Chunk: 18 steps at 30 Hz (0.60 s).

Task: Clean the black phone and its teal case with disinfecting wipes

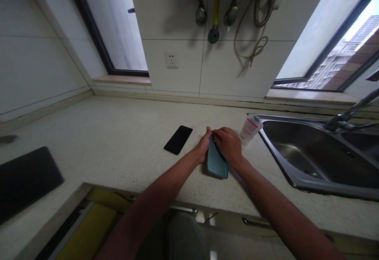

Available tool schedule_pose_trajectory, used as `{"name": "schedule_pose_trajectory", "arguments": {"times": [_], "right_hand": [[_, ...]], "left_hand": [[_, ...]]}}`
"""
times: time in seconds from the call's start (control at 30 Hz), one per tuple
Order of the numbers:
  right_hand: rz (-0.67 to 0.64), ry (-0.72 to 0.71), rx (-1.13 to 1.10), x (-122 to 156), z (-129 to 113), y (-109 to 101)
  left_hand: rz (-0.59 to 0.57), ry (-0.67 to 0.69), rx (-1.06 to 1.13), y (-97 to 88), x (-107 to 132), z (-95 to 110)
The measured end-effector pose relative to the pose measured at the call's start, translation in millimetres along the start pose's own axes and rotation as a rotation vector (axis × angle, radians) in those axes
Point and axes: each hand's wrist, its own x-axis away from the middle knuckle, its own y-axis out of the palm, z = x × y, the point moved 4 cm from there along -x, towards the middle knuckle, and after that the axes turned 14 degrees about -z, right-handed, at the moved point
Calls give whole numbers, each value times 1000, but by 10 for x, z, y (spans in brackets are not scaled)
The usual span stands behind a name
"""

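A teal phone case [217, 163] lies tilted on the speckled countertop [118, 133], held between both hands. My left hand [203, 146] grips its left edge with fingers curled. My right hand [229, 145] is closed over its upper right edge, fingers bent at the top corner. A black phone [178, 139] lies flat, screen dark, just left of my hands and apart from them.
A small white bottle with a pink label [250, 129] lies by the steel sink [296, 181] on the right, with a faucet [346, 115] above it. A black slab [25, 179] sits at the left edge. Hoses [213, 11] and a wall socket [171, 59] are on the tiled wall.
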Motion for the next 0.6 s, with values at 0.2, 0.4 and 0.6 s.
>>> {"name": "schedule_pose_trajectory", "arguments": {"times": [0.2, 0.4, 0.6], "right_hand": [[-127, 163, 163, -16, 61, -101], [-174, 267, 137, -7, 77, -163], [-185, 118, 138, 5, -7, -162]], "left_hand": [[-46, 53, 36, -24, -38, 31], [-29, 122, -34, -49, -69, -2], [-52, 215, 4, -31, -54, 72]]}}
